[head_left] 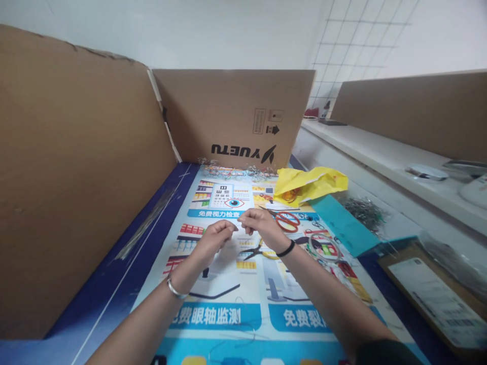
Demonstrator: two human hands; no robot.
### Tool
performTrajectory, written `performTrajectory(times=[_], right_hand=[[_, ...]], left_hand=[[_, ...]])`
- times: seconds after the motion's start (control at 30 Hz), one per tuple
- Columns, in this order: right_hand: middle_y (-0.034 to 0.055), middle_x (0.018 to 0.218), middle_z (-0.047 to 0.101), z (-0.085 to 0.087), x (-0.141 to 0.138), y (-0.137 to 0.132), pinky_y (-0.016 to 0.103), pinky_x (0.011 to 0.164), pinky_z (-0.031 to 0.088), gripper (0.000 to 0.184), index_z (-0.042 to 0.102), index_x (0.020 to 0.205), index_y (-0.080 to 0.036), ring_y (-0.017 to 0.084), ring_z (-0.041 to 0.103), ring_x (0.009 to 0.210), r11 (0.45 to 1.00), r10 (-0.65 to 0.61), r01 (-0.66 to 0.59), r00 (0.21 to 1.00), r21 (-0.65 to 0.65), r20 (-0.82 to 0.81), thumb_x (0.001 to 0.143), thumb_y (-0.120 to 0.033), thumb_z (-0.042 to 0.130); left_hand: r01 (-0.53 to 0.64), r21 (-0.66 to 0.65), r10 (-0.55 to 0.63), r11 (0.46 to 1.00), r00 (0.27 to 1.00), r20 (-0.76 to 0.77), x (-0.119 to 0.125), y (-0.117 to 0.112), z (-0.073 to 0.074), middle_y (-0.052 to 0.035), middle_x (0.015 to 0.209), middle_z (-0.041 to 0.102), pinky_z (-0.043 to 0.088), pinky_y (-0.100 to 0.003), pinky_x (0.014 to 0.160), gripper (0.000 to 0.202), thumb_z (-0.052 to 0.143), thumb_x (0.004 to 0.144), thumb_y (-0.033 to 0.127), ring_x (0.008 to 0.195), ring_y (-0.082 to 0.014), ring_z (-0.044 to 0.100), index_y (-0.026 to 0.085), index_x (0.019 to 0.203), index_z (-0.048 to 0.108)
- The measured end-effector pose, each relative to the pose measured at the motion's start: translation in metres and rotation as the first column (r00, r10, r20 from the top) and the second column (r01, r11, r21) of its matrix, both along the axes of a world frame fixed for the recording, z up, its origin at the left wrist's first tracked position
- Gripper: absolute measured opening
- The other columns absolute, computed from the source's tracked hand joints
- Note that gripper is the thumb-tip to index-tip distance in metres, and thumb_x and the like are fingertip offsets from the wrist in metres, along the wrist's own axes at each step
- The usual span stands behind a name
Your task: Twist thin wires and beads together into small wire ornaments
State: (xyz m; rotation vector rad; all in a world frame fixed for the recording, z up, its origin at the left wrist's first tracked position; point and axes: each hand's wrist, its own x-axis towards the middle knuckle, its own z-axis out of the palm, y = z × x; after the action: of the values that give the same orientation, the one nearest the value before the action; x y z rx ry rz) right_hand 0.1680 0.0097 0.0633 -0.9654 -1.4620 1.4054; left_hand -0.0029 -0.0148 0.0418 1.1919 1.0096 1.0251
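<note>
Both my hands meet above the middle of a printed poster point(224, 258), fingertips almost touching. My left hand point(216, 238), with a silver bangle at the wrist, is closed in a pinch on a small dark thing too tiny to name. Facing it, my right hand point(262, 225) pinches too, a black band round its wrist; what it holds, if anything, does not show. Just beyond the right wrist lie red-handled scissors point(288, 222). Pliers with yellow handles point(253, 251) rest partly under the right hand. A coil of pale wire point(323, 248) lies right of the right forearm.
Cardboard panels point(232, 111) stand at the back and left. Straight wires point(148, 218) lie along the left side. A yellow bag point(312, 183) sits back right, near a heap of wire bits point(363, 213). An open box point(437, 299) is at the right front.
</note>
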Motion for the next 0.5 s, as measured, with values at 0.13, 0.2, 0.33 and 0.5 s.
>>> performTrajectory(times=[0.13,0.2,0.33,0.5], right_hand=[[0.0014,0.073,0.059,0.009,-0.006,-0.012,0.022,0.055,0.044,0.033,0.064,0.097,-0.016,0.01,0.054,0.06,0.989,0.044,-0.049,0.998,0.138,0.044,0.081,-0.043,0.054],[0.0004,0.074,0.057,0.011,-0.008,-0.016,0.023,0.058,0.045,0.035,0.061,0.107,-0.018,0.011,0.054,0.062,0.978,0.042,-0.068,0.99,0.198,0.134,0.08,-0.04,0.056],[0.0009,0.074,0.059,0.013,-0.014,-0.024,0.024,0.062,0.044,0.028,0.064,0.104,-0.02,0.012,0.054,0.066,0.91,-0.077,-0.056,0.951,0.411,0.301,0.082,-0.034,0.055],[0.0038,0.08,0.063,0.013,-0.018,-0.028,0.027,0.066,0.044,0.019,0.068,0.097,-0.022,0.015,0.056,0.071,0.802,-0.196,-0.035,0.927,0.597,0.318,0.083,-0.028,0.056]], left_hand=[[0.026,0.059,-0.038,0.998,0.977,0.209,-0.006,0.003,0.001,0.0056,0.055,0.04,0.022,-0.019,0.045,0.023,0.063,0.074,0.037,0.047,-0.0049,0.03,0.015,0.075,0.057],[0.028,0.083,-0.049,0.996,0.963,0.263,-0.007,0.003,0.0,0.0045,0.057,0.042,0.027,-0.02,0.048,0.023,0.064,0.074,0.037,0.05,-0.0063,0.034,0.015,0.075,0.056],[0.008,0.115,-0.046,0.993,0.942,0.331,-0.004,0.003,-0.003,0.0033,0.059,0.046,0.032,-0.021,0.054,0.026,0.068,0.071,0.038,0.055,-0.0078,0.039,0.015,0.071,0.056],[0.018,0.151,-0.072,0.988,0.929,0.362,-0.001,0.002,-0.01,0.003,0.062,0.049,0.034,-0.023,0.058,0.025,0.07,0.07,0.037,0.058,-0.0083,0.041,0.016,0.073,0.058]])
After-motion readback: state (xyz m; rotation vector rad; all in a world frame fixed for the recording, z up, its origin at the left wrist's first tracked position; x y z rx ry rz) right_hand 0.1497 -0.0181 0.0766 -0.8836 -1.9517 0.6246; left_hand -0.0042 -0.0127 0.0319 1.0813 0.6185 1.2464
